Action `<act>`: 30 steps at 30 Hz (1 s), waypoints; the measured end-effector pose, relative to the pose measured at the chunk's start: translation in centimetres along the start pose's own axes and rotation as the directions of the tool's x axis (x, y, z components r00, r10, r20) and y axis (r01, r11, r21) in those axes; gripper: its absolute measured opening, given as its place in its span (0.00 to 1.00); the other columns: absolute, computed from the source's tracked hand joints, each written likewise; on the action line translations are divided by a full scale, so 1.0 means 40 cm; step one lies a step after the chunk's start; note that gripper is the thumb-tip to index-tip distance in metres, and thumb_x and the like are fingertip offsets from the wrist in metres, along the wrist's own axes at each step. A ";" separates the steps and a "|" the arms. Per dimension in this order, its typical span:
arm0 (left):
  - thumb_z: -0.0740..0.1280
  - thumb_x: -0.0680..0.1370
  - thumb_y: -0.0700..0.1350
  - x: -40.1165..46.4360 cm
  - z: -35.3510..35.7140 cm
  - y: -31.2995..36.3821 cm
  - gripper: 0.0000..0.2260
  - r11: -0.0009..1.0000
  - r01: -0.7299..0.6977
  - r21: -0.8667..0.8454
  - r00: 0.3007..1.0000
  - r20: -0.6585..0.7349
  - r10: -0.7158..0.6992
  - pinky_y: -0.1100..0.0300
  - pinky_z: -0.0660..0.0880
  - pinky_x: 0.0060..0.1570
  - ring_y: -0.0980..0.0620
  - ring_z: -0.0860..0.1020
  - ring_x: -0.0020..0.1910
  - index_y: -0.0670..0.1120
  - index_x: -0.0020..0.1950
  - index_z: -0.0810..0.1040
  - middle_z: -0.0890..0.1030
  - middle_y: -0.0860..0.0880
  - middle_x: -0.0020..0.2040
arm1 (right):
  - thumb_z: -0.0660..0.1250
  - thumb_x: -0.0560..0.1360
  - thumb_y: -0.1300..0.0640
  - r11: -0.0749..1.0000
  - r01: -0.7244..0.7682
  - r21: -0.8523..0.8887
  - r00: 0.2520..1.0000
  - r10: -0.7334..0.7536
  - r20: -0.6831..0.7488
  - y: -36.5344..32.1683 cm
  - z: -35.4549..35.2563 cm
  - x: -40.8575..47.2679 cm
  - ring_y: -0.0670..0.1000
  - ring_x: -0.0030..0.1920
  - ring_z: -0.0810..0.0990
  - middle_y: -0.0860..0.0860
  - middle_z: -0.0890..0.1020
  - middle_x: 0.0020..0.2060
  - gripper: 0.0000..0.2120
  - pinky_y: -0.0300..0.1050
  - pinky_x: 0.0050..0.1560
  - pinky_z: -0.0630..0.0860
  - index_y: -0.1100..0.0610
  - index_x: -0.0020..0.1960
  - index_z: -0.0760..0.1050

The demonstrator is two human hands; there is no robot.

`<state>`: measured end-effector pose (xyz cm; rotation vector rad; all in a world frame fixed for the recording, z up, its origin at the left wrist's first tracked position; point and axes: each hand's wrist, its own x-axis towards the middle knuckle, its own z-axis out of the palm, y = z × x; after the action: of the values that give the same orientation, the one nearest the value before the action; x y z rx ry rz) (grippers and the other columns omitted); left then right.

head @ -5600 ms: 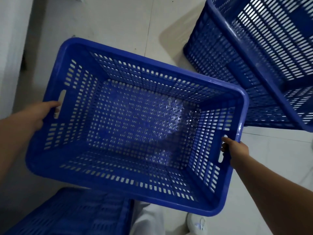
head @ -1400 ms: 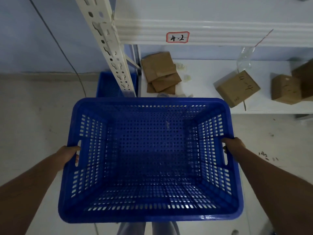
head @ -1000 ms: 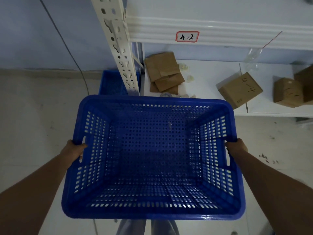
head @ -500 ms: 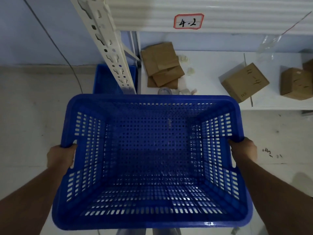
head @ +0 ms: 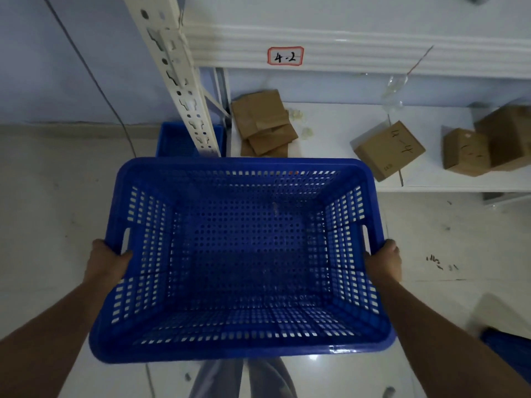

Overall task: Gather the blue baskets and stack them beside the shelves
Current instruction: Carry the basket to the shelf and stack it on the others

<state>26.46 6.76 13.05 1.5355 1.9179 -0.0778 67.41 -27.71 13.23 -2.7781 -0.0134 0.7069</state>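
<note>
I hold an empty blue perforated basket (head: 241,254) level in front of me, above the floor. My left hand (head: 107,261) grips its left side under the handle slot. On the opposite side, my right hand (head: 383,261) grips the wall just below the handle slot. Beyond the basket's far rim, another blue basket (head: 175,140) sits on the floor left of the white shelf upright (head: 178,81), partly hidden by it. The white shelves (head: 344,61) carry a label reading 4-2.
The lower shelf board (head: 339,133) holds flattened cardboard (head: 263,122) and small brown boxes (head: 388,149) (head: 465,152). A dark cable (head: 94,79) runs down the blue wall at left. A blue object (head: 511,357) shows at the lower right edge. The floor is pale tile.
Since 5.6 s ago I carried the basket from beside another large basket to the shelves. In the last second the view tilted slightly up and my hands stayed on the sides.
</note>
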 end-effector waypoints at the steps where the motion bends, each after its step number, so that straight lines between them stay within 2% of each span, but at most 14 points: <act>1: 0.72 0.73 0.43 -0.037 0.006 -0.002 0.27 0.999 -0.020 0.046 1.000 -0.017 0.020 0.44 0.78 0.46 0.34 0.78 0.51 0.36 0.66 0.65 0.76 0.35 0.56 | 0.67 0.74 0.58 0.992 -0.010 -0.122 1.000 0.008 -0.017 0.014 0.012 -0.048 0.64 0.66 0.68 0.63 0.66 0.69 0.31 0.60 0.58 0.71 0.64 0.71 0.57; 2: 0.73 0.72 0.43 -0.079 0.017 -0.005 0.31 0.994 -0.045 0.095 0.998 -0.029 0.048 0.41 0.77 0.52 0.33 0.75 0.58 0.35 0.69 0.63 0.73 0.34 0.62 | 0.65 0.74 0.57 0.967 0.000 -0.254 1.000 -0.004 -0.013 0.023 0.024 -0.100 0.63 0.72 0.59 0.62 0.58 0.74 0.37 0.61 0.66 0.65 0.64 0.75 0.48; 4: 0.72 0.73 0.45 -0.178 0.040 -0.005 0.37 0.965 -0.104 0.241 0.993 -0.021 0.112 0.42 0.68 0.67 0.36 0.67 0.69 0.36 0.75 0.57 0.63 0.36 0.73 | 0.60 0.77 0.55 0.884 0.107 -0.455 0.994 -0.082 0.074 0.024 0.055 -0.202 0.60 0.77 0.45 0.58 0.44 0.78 0.39 0.62 0.74 0.51 0.62 0.77 0.38; 5: 0.70 0.74 0.46 -0.231 0.052 -0.003 0.35 0.924 -0.170 0.341 0.984 0.019 0.174 0.45 0.64 0.71 0.39 0.65 0.72 0.38 0.76 0.57 0.62 0.38 0.75 | 0.58 0.78 0.54 0.837 0.202 -0.509 0.978 -0.141 0.156 0.024 0.072 -0.251 0.59 0.78 0.42 0.56 0.42 0.78 0.37 0.63 0.74 0.45 0.60 0.77 0.39; 6: 0.67 0.76 0.47 -0.280 0.070 -0.004 0.30 0.866 -0.269 0.421 0.963 0.115 0.243 0.49 0.64 0.71 0.42 0.67 0.70 0.40 0.75 0.62 0.65 0.40 0.73 | 0.56 0.79 0.53 0.788 0.307 -0.534 0.948 -0.203 0.247 0.021 0.091 -0.297 0.58 0.78 0.43 0.55 0.44 0.79 0.34 0.63 0.74 0.42 0.58 0.78 0.42; 8: 0.62 0.78 0.50 -0.373 0.120 -0.012 0.16 0.776 -0.450 0.442 0.876 0.386 0.289 0.54 0.72 0.60 0.47 0.76 0.60 0.45 0.63 0.74 0.77 0.45 0.62 | 0.52 0.80 0.49 0.716 0.475 -0.511 0.867 -0.284 0.409 0.007 0.127 -0.385 0.56 0.76 0.54 0.55 0.56 0.77 0.26 0.61 0.75 0.46 0.56 0.76 0.56; 10: 0.57 0.80 0.53 -0.456 0.181 -0.033 0.11 0.705 -0.560 0.434 0.769 0.590 0.248 0.58 0.72 0.46 0.49 0.79 0.52 0.50 0.48 0.76 0.78 0.49 0.49 | 0.50 0.81 0.47 0.691 0.585 -0.426 0.777 -0.325 0.539 -0.014 0.167 -0.456 0.54 0.70 0.66 0.55 0.69 0.70 0.22 0.54 0.73 0.56 0.56 0.69 0.67; 12: 0.53 0.80 0.56 -0.508 0.237 -0.061 0.14 0.664 -0.605 0.439 0.743 0.612 0.272 0.58 0.69 0.44 0.50 0.80 0.50 0.51 0.45 0.73 0.78 0.50 0.46 | 0.48 0.81 0.47 0.631 0.676 -0.380 0.680 -0.336 0.651 -0.024 0.207 -0.508 0.55 0.68 0.68 0.55 0.72 0.67 0.22 0.54 0.70 0.60 0.57 0.67 0.69; 15: 0.51 0.79 0.58 -0.500 0.274 -0.084 0.19 0.636 -0.640 0.432 0.741 0.568 0.359 0.56 0.71 0.49 0.49 0.79 0.50 0.49 0.52 0.76 0.81 0.49 0.51 | 0.51 0.81 0.53 0.446 0.785 -0.430 0.583 -0.297 0.756 -0.034 0.251 -0.535 0.60 0.69 0.66 0.57 0.70 0.69 0.20 0.59 0.67 0.63 0.58 0.70 0.65; 19: 0.50 0.79 0.60 -0.443 0.291 -0.082 0.21 0.501 -0.750 0.432 0.641 0.661 0.391 0.57 0.67 0.44 0.48 0.78 0.50 0.49 0.50 0.76 0.80 0.48 0.51 | 0.51 0.81 0.54 0.385 0.808 -0.445 0.571 -0.330 0.752 -0.046 0.266 -0.540 0.61 0.65 0.69 0.60 0.71 0.66 0.19 0.59 0.61 0.68 0.60 0.68 0.66; 24: 0.51 0.78 0.60 -0.432 0.302 -0.097 0.21 0.403 -0.808 0.431 0.588 0.635 0.501 0.58 0.66 0.39 0.47 0.79 0.47 0.48 0.50 0.77 0.82 0.47 0.49 | 0.48 0.80 0.52 0.443 0.805 -0.394 0.568 -0.386 0.727 -0.035 0.270 -0.534 0.61 0.63 0.71 0.60 0.73 0.64 0.20 0.56 0.57 0.71 0.60 0.66 0.68; 26: 0.51 0.78 0.59 -0.430 0.306 -0.105 0.21 0.379 -0.824 0.421 0.566 0.630 0.532 0.58 0.69 0.40 0.47 0.79 0.48 0.47 0.51 0.77 0.82 0.47 0.49 | 0.50 0.80 0.51 0.464 0.798 -0.383 0.591 -0.480 0.649 -0.020 0.279 -0.541 0.61 0.58 0.76 0.59 0.78 0.58 0.19 0.54 0.53 0.73 0.60 0.61 0.73; 28: 0.50 0.78 0.59 -0.431 0.311 -0.109 0.22 0.345 -0.836 0.427 0.549 0.647 0.530 0.56 0.72 0.43 0.46 0.78 0.52 0.47 0.55 0.77 0.82 0.46 0.52 | 0.56 0.78 0.50 0.462 0.807 -0.366 0.589 -0.597 0.545 -0.013 0.283 -0.546 0.59 0.48 0.81 0.56 0.83 0.48 0.16 0.50 0.45 0.76 0.58 0.51 0.79; 30: 0.49 0.79 0.58 -0.430 0.319 -0.109 0.23 0.314 -0.834 0.453 0.550 0.653 0.520 0.56 0.70 0.42 0.45 0.77 0.54 0.46 0.59 0.76 0.81 0.45 0.55 | 0.61 0.75 0.49 0.439 0.810 -0.388 0.586 -0.604 0.540 -0.003 0.288 -0.545 0.56 0.42 0.82 0.53 0.84 0.42 0.13 0.48 0.40 0.77 0.56 0.45 0.81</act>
<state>29.86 -14.70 10.74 2.5496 0.6919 -0.8078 42.80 -26.24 13.74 -2.6640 -1.7004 0.9980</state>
